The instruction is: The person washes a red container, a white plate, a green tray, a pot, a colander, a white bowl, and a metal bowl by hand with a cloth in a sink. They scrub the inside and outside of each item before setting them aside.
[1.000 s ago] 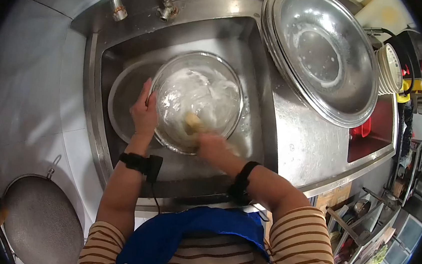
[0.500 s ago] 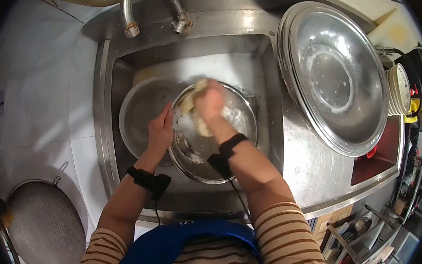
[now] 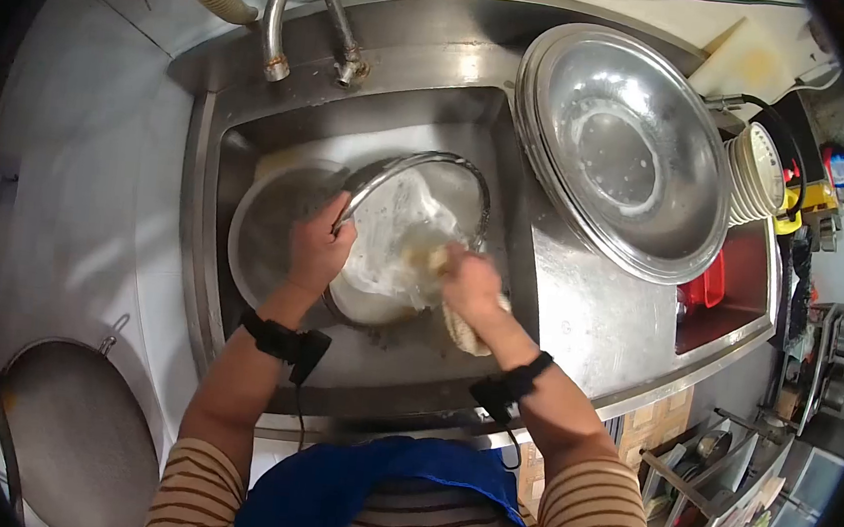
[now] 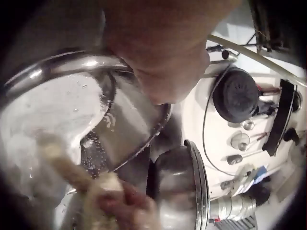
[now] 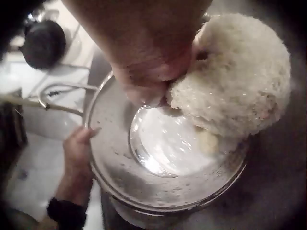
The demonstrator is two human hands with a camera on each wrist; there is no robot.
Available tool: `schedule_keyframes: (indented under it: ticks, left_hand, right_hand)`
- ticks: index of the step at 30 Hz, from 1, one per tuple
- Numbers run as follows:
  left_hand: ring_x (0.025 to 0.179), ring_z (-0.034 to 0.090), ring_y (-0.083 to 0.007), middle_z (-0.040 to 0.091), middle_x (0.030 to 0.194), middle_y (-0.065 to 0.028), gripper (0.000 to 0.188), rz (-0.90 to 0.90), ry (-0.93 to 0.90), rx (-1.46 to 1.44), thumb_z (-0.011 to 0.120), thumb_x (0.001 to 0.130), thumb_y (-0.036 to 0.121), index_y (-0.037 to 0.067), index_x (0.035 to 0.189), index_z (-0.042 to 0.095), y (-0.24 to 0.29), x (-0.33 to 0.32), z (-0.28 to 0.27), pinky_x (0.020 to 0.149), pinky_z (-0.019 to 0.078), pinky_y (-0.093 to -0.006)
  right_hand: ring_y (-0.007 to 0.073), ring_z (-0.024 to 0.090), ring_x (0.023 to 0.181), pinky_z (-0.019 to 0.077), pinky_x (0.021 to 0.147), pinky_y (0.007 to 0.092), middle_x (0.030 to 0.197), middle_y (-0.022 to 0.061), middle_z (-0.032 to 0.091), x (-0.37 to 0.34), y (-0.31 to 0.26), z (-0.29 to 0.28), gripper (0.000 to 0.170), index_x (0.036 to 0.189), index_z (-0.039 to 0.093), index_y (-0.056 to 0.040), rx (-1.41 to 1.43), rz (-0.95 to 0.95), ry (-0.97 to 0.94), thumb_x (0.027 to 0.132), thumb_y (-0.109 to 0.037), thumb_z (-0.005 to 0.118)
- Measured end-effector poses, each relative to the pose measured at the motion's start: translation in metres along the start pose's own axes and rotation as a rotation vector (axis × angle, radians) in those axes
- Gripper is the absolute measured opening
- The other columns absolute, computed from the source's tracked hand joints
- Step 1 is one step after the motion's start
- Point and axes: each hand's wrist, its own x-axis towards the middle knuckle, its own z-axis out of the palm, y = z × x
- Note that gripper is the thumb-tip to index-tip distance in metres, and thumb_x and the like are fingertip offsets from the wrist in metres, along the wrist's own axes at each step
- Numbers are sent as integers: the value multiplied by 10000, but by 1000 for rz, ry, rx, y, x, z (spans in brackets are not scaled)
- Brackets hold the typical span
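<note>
In the sink, my left hand (image 3: 320, 255) grips the left rim of a round metal basin (image 5: 112, 143), thumb over the edge. The basin is tilted, and whitish sudsy water has collected in its bottom. My right hand (image 3: 470, 286) holds a pale, fibrous loofah (image 5: 235, 76) over the basin's right side. One end of the loofah reaches toward the suds, while its wide part hangs out beyond the hand. In the left wrist view, the right hand and loofah are blurred. A second metal basin (image 3: 263, 220) lies in the sink to the left, partly behind my left hand.
Large nested metal basins (image 3: 612, 94) lean on the counter (image 3: 587, 328) to the right. A curved faucet (image 3: 277, 65) stands behind the sink (image 3: 237, 137). Stacked white bowls (image 3: 760, 168) stand farther right, and a round mesh strainer (image 3: 75, 444) is at lower left.
The basin has gone from nearly level to tilted, with my left hand still on its rim. My right hand has swept the loofah from the basin's upper left to its right side.
</note>
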Motion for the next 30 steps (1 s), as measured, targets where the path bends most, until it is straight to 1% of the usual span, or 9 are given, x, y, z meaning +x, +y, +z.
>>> schedule_keyframes:
  ticks: [3, 9, 13, 16, 22, 25, 27, 28, 30]
  left_hand:
    - [534, 542, -238, 557, 653, -55, 320, 466, -28, 246, 574, 673, 31, 101, 983, 614, 23, 18, -10, 487, 443, -328]
    - [525, 493, -182, 437, 582, -22, 296, 680, -42, 356, 595, 677, 45, 103, 967, 610, 55, 21, -11, 470, 408, -316]
    - [543, 488, -175, 438, 594, -23, 296, 690, -101, 382, 594, 678, 42, 86, 969, 614, 41, -5, -5, 470, 399, -305]
    - [529, 470, -169, 414, 581, -18, 297, 666, -154, 296, 597, 675, 44, 89, 967, 628, 22, -27, -20, 466, 388, -291]
    - [631, 487, -191, 448, 681, -32, 290, 631, -227, 254, 601, 659, 50, 86, 941, 660, 0, -60, -47, 575, 416, -302]
    - [864, 523, -217, 521, 929, -62, 341, 436, -52, 330, 590, 747, 125, 95, 1087, 596, 10, -71, -60, 744, 434, -321]
    - [1085, 458, -235, 467, 1185, -65, 411, -699, 70, -883, 523, 865, 240, 109, 1247, 449, 18, -90, -64, 903, 381, -339]
    - [1085, 458, -235, 467, 1185, -65, 411, -702, 66, -876, 523, 865, 240, 109, 1247, 449, 29, -95, -67, 903, 381, -339]
    - [1160, 414, -235, 429, 1265, -53, 493, -1214, 88, -1505, 466, 909, 326, 102, 1321, 315, 56, -98, -65, 956, 350, -362]
  right_hand:
    - [347, 515, 848, 434, 758, 410, 906, 155, 585, -26, -8, -61, 445, 1073, 505, -38, 34, -112, 465, 636, -27, 588]
    - [346, 484, 860, 427, 761, 423, 940, 162, 544, -33, -58, -103, 456, 1095, 504, -42, -40, -370, 750, 649, 4, 587]
    - [354, 476, 880, 431, 764, 421, 974, 151, 535, 11, -30, -52, 468, 1080, 507, -45, -110, -285, 793, 621, 18, 578]
    - [336, 465, 936, 430, 796, 384, 1025, 167, 512, 18, 10, -48, 600, 1115, 478, -24, -158, 58, 434, 543, -46, 655]
    - [350, 462, 954, 425, 831, 392, 1071, 197, 508, -7, -37, -77, 576, 1146, 483, -36, -114, -435, 508, 596, -63, 652]
    - [382, 454, 957, 403, 860, 431, 1122, 240, 481, -6, -52, -38, 583, 1213, 452, -72, 26, -381, 347, 654, -104, 614]
    - [396, 451, 977, 403, 851, 440, 1073, 224, 494, -12, -52, -17, 543, 1181, 456, -35, 136, -264, 360, 664, -104, 605]
    - [396, 451, 977, 403, 851, 440, 1073, 224, 494, -22, -50, -11, 543, 1181, 456, -35, 143, -260, 357, 664, -104, 605]
    - [401, 445, 979, 401, 847, 441, 1094, 240, 471, -42, -45, -3, 554, 1188, 437, -2, 188, -231, 300, 670, -107, 605]
